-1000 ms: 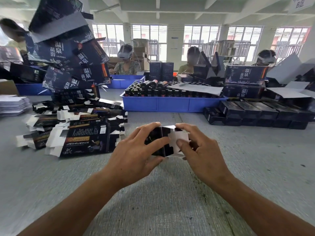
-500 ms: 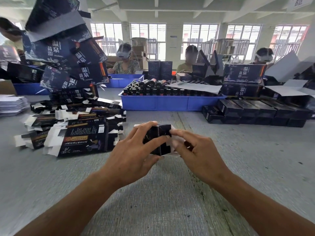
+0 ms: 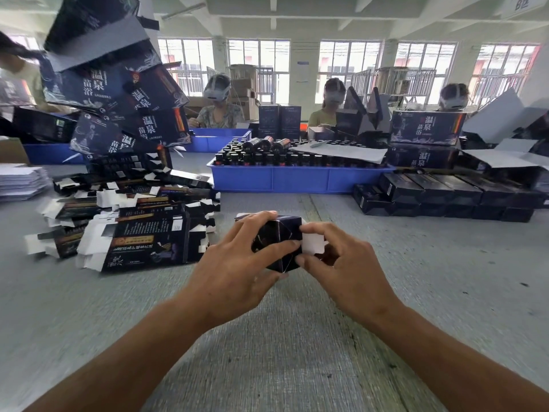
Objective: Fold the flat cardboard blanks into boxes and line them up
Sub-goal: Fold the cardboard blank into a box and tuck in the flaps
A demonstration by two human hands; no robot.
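**A:** What is in front of the person right now?

**B:** A grey desk (image 3: 267,352). Both bare hands meet over its middle, holding one small dark box (image 3: 280,243) just above the surface. The left hand (image 3: 234,272) has its grip closed around the box: fingers curl over the top and thumb side, wrapping the near end. The right hand (image 3: 347,272) pinches a white flap (image 3: 312,245) at the box's right end between thumb and forefinger.

**A:** Is the box finished?

**B:** Its near end looks folded shut, with diagonal creases showing. The white flap on the right sticks out, not tucked in.

**A:** Where are the other pieces?

**B:** To the left, near the hands, a loose heap of flat blanks (image 3: 127,221) lies on the desk, dark printed card with white tabs. Well to the right, a row of folded boxes (image 3: 445,197) sits lined up in two layers.

**A:** Anything else on the desk?

**B:** Behind the hands, a blue tray (image 3: 297,179) full of dark bottles, partly covered by a grey sheet. Larger dark cartons (image 3: 118,93) with white characters are piled high at the left. Three people wearing headsets sit across the far side.
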